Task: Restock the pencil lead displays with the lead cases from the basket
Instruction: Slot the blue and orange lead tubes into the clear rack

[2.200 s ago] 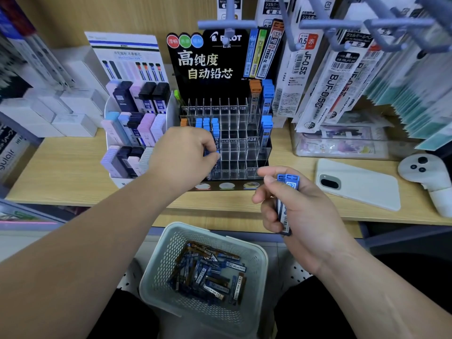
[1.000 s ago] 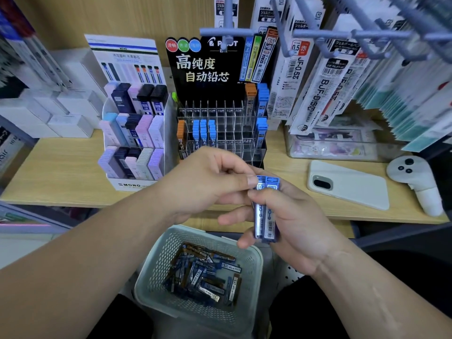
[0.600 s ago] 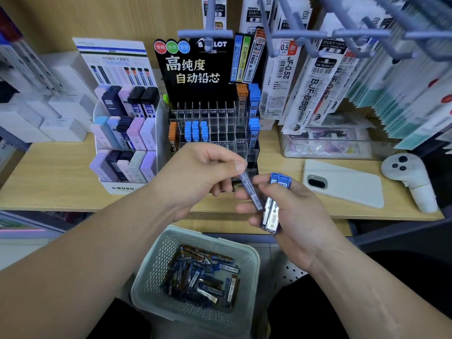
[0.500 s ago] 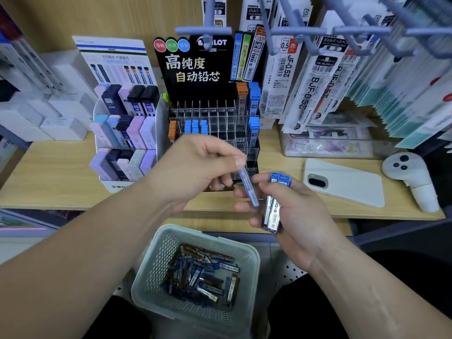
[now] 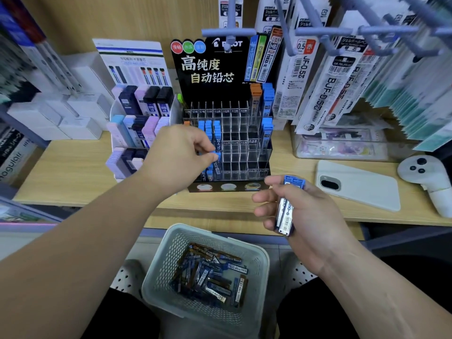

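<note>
Left hand (image 5: 181, 155): thumb and forefinger pinch the blue cap of a single lead case (image 5: 215, 157), upright at a front-left slot of the clear acrylic Pilot display (image 5: 244, 148). Right hand (image 5: 310, 218), at 4 o'clock from the left hand: fingers curled round two blue-capped lead cases (image 5: 286, 209), held upright, apart from the display. Basket (image 5: 154, 285), at 6 o'clock below both hands: loose lead cases (image 5: 210, 275) heaped inside. White phone (image 5: 362, 189), at 3 o'clock of the display, lies flat on the wooden shelf (image 5: 73, 172)
</note>
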